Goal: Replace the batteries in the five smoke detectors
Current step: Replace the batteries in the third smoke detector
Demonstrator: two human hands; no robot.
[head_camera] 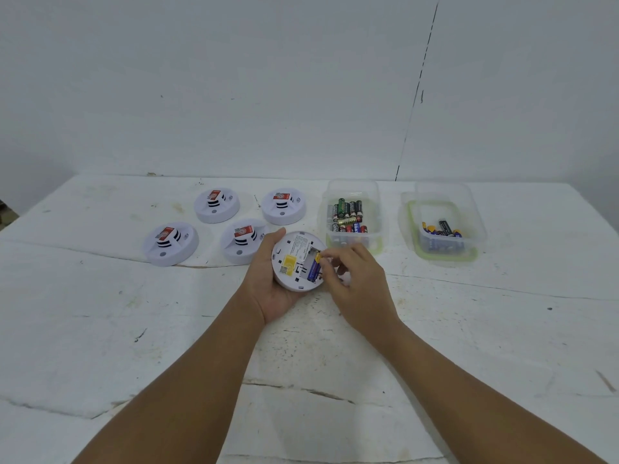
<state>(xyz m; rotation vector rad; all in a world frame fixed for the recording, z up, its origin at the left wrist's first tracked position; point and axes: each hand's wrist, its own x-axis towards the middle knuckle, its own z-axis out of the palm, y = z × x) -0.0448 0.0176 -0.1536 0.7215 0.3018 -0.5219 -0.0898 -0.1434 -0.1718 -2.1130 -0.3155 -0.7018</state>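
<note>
We cradle the upturned smoke detector (296, 261) in our left hand (273, 286), fingers curled round its rim, above the table (100, 313) near centre. Our right hand (355, 283) pinches the blue-and-yellow battery (314, 266) in its compartment, long axis running roughly toward and away from us. Four detectors (170, 244) lie left; two battery tubs (353, 212) right.
</note>
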